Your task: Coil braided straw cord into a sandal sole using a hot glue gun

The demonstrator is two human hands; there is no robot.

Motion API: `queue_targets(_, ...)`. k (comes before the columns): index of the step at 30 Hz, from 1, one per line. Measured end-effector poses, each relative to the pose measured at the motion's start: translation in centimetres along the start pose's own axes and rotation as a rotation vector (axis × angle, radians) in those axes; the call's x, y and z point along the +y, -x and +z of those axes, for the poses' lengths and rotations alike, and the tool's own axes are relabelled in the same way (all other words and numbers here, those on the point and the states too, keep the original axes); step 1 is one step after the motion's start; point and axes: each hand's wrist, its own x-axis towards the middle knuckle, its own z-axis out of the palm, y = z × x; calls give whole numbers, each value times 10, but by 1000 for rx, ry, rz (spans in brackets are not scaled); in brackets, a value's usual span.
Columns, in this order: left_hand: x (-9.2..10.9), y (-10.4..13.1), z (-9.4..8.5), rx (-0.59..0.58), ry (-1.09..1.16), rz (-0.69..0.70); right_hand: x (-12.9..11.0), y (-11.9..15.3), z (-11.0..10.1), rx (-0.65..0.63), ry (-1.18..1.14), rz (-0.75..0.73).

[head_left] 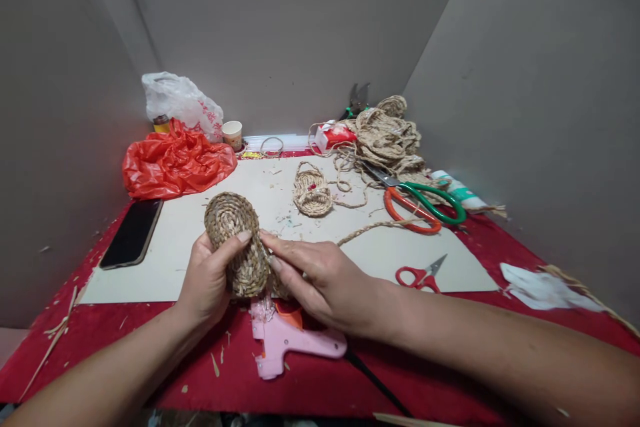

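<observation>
A woven straw sole (231, 220), shaped like a small slipper, is held upright above the front of the pale board. My left hand (213, 273) grips its lower left side, thumb across the front. Against its right edge, my right hand (320, 273) pinches with thumb and fingers; a braided cord (373, 230) runs off behind that hand to the right. Just below the sole lies a pink glue gun (290, 343) with an orange trigger. Farther back on the board rests a small woven slipper (313, 192) with a red bead.
Large scissors (417, 200) with green and orange handles lie beside a heap of straw cord (387, 137) at the back right. Small red scissors (423, 275) sit nearer. Left are a phone (131, 233), a red plastic bag (177, 163) and a paper cup (232, 135).
</observation>
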Motion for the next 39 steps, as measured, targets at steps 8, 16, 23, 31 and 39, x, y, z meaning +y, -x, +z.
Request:
queue_targets(8, 0, -1, 2, -12, 11, 4, -1, 2, 1, 34, 60, 2)
queue_targets(16, 0, 0, 2, -21, -15, 28, -6, 2, 3, 84, 30, 99)
queue_targets(23, -4, -2, 0, 0, -4, 33, -5, 3, 2, 83, 80, -35)
queue_targets(31, -6, -3, 1, 24, -3, 28, -3, 2, 3, 47, -39, 24)
queue_targets(39, -1, -2, 3, 2, 30, 47, -4, -2, -6, 150, -66, 72)
